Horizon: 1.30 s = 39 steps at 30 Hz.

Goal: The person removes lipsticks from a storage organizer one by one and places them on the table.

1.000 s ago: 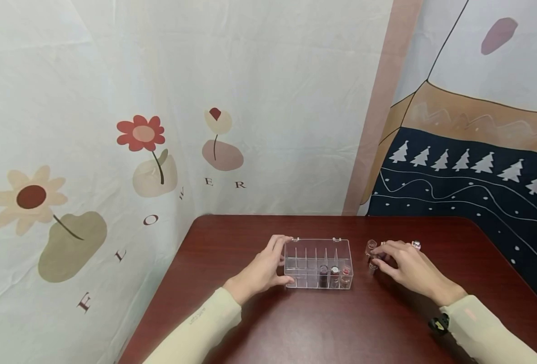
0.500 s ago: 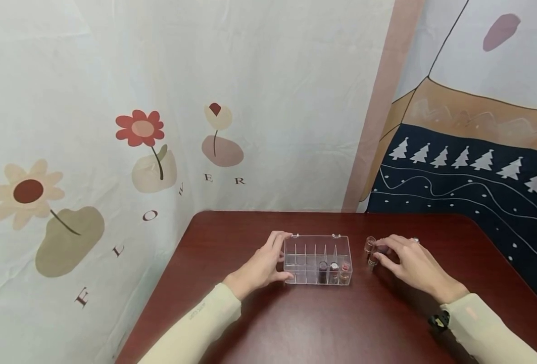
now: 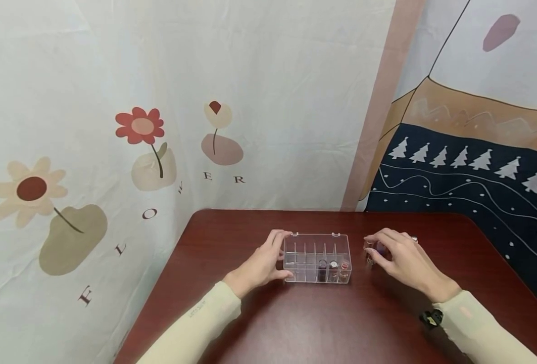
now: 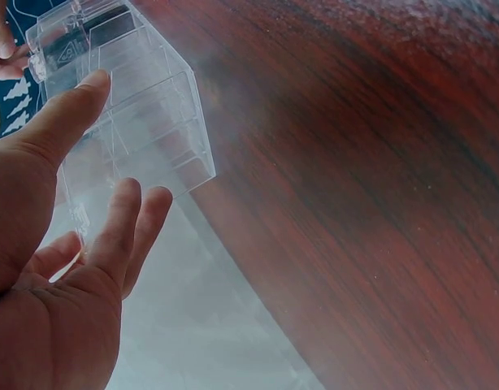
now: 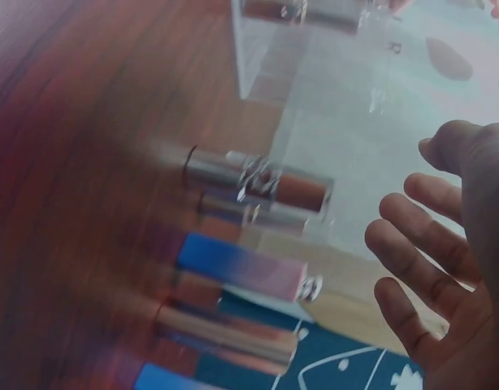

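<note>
My left hand (image 3: 263, 260) holds the left end of a clear divided box (image 3: 301, 275), thumb at the front and fingers behind. Three lipstick tubes (image 3: 334, 270) stand in its right front compartments. My right hand (image 3: 404, 260) hovers right of the box over more tubes, partly hiding them. In the right wrist view its fingers (image 5: 404, 244) are spread loosely, apart from the tubes. Standing there are a clear-capped lip gloss tube (image 5: 262, 180), a slimmer tube (image 5: 253, 213), a blue-and-pink lipstick (image 5: 241, 268) and a rose-gold tube (image 5: 225, 337).
Both hands work over a dark red wooden table (image 3: 313, 323). A white printed curtain (image 3: 295, 101) hangs behind it, and a navy part with white trees (image 3: 459, 167) is at the right. Another blue tube (image 5: 172, 378) shows at the right wrist view's lower edge.
My right hand has shifted slightly left, now covering more of the nearest tubes. My left hand stays on the box, and the box contents look the same.
</note>
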Available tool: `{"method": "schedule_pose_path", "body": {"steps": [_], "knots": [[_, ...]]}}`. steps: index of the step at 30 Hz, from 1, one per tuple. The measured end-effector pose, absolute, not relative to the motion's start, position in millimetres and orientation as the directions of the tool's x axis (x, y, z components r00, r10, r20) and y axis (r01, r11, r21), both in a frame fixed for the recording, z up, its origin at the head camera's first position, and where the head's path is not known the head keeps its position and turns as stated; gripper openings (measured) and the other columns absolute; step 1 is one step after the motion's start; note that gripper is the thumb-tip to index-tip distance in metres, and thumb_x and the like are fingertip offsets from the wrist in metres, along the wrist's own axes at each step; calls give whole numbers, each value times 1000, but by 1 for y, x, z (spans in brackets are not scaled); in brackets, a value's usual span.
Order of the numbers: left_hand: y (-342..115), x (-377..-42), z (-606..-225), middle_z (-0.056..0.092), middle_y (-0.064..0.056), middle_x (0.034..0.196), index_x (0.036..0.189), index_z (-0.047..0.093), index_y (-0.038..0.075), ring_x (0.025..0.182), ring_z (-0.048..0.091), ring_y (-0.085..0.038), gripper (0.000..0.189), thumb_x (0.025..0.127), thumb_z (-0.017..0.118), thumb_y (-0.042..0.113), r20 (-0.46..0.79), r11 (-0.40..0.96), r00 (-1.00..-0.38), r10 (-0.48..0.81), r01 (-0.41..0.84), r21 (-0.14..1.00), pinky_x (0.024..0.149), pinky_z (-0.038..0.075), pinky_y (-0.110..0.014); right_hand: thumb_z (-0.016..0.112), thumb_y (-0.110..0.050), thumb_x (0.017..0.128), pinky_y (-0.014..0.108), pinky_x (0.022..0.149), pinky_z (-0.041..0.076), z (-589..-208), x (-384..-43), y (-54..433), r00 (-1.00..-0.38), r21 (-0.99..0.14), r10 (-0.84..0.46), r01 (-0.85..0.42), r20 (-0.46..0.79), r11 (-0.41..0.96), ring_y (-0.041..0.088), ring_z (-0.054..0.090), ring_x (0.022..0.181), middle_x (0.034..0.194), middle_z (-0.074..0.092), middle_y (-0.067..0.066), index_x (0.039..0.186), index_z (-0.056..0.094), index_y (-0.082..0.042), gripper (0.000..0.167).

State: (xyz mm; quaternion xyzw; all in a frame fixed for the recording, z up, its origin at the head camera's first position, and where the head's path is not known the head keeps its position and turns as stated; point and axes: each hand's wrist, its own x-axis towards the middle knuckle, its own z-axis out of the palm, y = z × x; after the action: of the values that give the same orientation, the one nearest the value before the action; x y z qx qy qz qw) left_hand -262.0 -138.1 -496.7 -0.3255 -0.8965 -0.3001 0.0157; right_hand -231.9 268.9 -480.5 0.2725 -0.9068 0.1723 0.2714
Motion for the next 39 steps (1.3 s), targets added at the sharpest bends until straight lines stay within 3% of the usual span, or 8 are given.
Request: {"method": "schedule_pose_path", "body": {"steps": [6, 15, 30, 39], "knots": [[-138, -262, -495, 47, -19, 165, 171, 37, 3, 118, 85, -30, 105, 91, 103, 14, 220, 617, -792, 569, 588, 522, 101, 75, -40, 99, -14, 90, 49, 87, 66, -474, -230, 249, -655, -144, -451, -648, 606, 748, 18, 77, 102, 121, 83, 0, 127, 85, -17, 39], [-138, -261, -495, 47, -21, 165, 171, 37, 3, 118, 85, -30, 105, 91, 103, 14, 216, 612, -792, 572, 587, 530, 102, 74, -41, 101, -16, 89, 50, 91, 69, -476, -235, 214, -572, -89, -553, -739, 606, 668, 23, 78, 113, 122, 84, 2, 127, 85, -14, 42], [-137, -260, -495, 47, -20, 166, 172, 36, 2, 118, 84, -29, 106, 90, 103, 13, 213, 619, -795, 567, 583, 526, 102, 74, -40, 97, -29, 97, 44, 92, 65, -492, -242, 180, -547, -72, -621, -780, 562, 622, 15, 74, 104, 114, 82, -3, 122, 87, -15, 30], [-136, -261, -495, 47, -20, 164, 171, 37, 2, 117, 84, -30, 105, 90, 103, 13, 216, 623, -795, 567, 585, 518, 101, 75, -40, 96, -32, 98, 45, 94, 66, -498, -242, 179, -582, -88, -615, -761, 532, 643, 14, 74, 104, 112, 82, -4, 121, 87, -16, 30]]}}
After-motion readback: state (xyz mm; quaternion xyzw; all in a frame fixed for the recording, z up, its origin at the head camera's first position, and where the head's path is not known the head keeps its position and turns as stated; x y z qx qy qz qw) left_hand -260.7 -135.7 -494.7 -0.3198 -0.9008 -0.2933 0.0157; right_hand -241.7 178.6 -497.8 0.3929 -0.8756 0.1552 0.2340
